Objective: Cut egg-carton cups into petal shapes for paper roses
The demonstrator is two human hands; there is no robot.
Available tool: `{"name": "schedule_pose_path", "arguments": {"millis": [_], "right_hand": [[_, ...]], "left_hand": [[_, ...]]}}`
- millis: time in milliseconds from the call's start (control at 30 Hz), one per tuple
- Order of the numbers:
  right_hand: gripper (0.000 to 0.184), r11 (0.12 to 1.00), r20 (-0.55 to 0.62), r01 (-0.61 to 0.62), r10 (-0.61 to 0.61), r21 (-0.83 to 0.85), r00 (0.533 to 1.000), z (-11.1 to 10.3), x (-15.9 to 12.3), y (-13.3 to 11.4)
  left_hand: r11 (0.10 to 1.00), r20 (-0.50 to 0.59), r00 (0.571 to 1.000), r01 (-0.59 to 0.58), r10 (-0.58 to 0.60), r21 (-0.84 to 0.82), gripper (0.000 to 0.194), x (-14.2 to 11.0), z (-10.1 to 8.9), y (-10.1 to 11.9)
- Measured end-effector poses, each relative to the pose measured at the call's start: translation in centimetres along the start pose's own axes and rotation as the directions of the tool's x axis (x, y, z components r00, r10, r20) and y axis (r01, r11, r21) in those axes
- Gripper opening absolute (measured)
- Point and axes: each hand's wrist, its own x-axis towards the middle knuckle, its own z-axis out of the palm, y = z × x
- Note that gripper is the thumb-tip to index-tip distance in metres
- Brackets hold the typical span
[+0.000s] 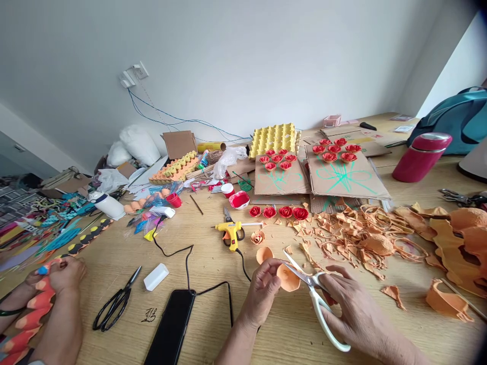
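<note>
My left hand (262, 289) pinches an orange egg-carton cup (289, 280) by its left edge. In my right hand (348, 299) are white-handled scissors (318, 309), with fingers in the handle loops. Their blades are parted at the cup's upper rim; whether they touch the card I cannot tell. Just beyond my left hand sits another orange cup (264, 254), partly hidden by the fingers. Behind it is an orange paper rose (257, 236). A yellow hot glue gun (231, 234) lies over black-handled scissors (227, 215).
Orange scraps (353, 235) cover the right side. Red carton roses (285, 212) stand in a row before cardboard panels (344, 177). A phone (171, 327), black scissors (117, 301) and a white block (155, 277) lie left. A co-worker's hands (66, 274) hold a painted carton strip (28, 319).
</note>
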Motion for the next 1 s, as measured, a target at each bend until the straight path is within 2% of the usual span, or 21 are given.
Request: {"name": "schedule_pose_path", "arguments": {"millis": [167, 333, 533, 800, 1000], "right_hand": [[0.021, 1.000, 0.036, -0.005, 0.004, 0.027, 0.999, 0.05, -0.11, -0.03], [0.020, 0.999, 0.041, -0.011, 0.009, 0.041, 0.999, 0.17, -0.22, -0.13], [0.018, 0.999, 0.043, -0.018, 0.017, 0.027, 0.999, 0.45, -0.13, 0.09], [0.011, 0.997, 0.027, -0.081, 0.082, -0.004, 0.996, -0.04, 0.44, -0.39], [0.013, 0.998, 0.043, -0.057, 0.056, 0.021, 0.998, -0.18, 0.42, -0.73]], "left_hand": [[0.995, -0.012, 1.000, 0.012, -0.013, -0.099, 0.033, -0.04, -0.29, -0.49], [0.996, -0.054, 0.998, -0.029, 0.024, -0.087, 0.027, -0.09, -0.57, -0.78], [0.995, -0.033, 0.999, -0.035, 0.032, -0.098, 0.025, -0.04, -0.48, -0.65], [0.993, 0.073, 0.995, -0.069, 0.062, 0.096, 0.025, 0.02, -0.35, -0.41], [0.993, 0.062, 0.996, -0.077, 0.071, 0.093, 0.027, 0.07, -0.20, -0.28]]}}
